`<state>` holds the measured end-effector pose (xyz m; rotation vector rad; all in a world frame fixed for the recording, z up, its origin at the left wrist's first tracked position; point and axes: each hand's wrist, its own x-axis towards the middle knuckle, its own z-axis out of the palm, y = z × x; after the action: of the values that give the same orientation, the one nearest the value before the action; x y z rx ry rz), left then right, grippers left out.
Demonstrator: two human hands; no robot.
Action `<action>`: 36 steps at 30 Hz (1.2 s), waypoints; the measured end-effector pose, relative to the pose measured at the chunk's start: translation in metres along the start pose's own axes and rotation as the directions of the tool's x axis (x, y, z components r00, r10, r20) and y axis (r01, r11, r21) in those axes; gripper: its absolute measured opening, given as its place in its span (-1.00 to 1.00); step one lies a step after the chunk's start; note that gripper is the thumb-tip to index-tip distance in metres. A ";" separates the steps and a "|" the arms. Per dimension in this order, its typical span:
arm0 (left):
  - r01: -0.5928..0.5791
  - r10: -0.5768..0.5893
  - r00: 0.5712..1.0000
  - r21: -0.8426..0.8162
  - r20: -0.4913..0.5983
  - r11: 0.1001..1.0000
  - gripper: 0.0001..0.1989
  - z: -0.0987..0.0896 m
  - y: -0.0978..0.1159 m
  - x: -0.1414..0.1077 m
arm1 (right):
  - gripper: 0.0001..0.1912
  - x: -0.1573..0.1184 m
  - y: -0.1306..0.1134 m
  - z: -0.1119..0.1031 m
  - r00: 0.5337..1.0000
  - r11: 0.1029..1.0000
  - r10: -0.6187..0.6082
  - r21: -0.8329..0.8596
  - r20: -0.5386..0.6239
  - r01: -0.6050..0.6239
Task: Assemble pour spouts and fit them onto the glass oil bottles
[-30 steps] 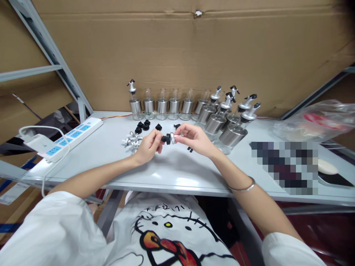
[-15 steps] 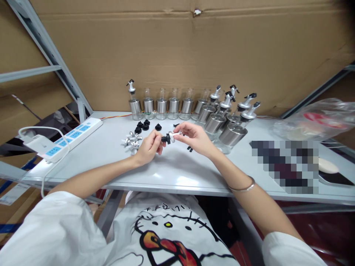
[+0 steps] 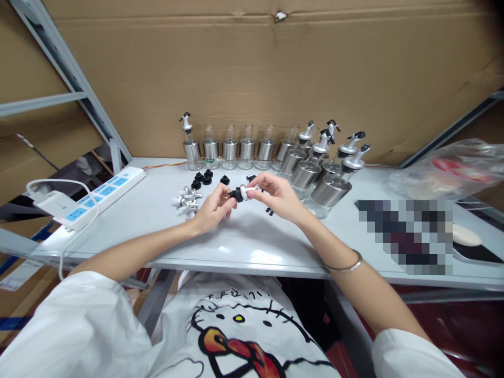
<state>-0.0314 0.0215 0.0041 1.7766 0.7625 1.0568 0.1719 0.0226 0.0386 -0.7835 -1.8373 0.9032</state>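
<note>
Nearest us, the front of the grey table [image 3: 240, 244] lay below our forearms. Above it, our right hand [image 3: 280, 198] pinched a silver spout [image 3: 250, 192] between thumb and fingers. Our left hand [image 3: 213, 209] had its thumb and fingers about the ribbed end of a black stopper [image 3: 237, 195]; we could not tell whether they gripped it or lay loosely around it. Spout and stopper met end to end, nearly level, in mid-air between our hands.

We judged that this joint called for both parts on one axis, the spout steady in the right hand, and even pressure at the stopper's wide collar rather than its flexible-looking ribs. A tilted collar would probably have seated unevenly, so we considered a check for a uniform seam essential.

Small black pieces [image 3: 270, 211] lay near the right hand; loose silver spouts [image 3: 187, 198] lay near the left. Beyond were spare black stoppers [image 3: 202, 180], then bare-necked bottles [image 3: 229, 150].
</note>
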 end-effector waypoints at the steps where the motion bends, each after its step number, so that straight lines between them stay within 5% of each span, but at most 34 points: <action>1: 0.007 -0.007 1.000 0.004 0.002 1.000 -0.67 0.000 -0.001 0.000 | -0.72 0.000 0.000 0.000 1.000 1.000 -0.002 -0.005 -0.001 0.002; 19: 0.062 -0.067 0.997 0.128 0.035 0.990 -0.67 -0.003 -0.006 0.002 | -0.70 0.001 0.001 0.000 0.999 0.999 -0.042 -0.019 0.032 0.043; 36: 0.025 -0.026 0.998 -0.018 -0.056 1.000 -0.65 0.001 0.001 0.000 | -0.75 0.001 0.002 0.000 0.999 0.999 -0.034 -0.006 0.034 0.035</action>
<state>-0.0301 0.0210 0.0045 1.7243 0.8062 1.0970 0.1723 0.0240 0.0375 -0.7425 -1.8785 0.8933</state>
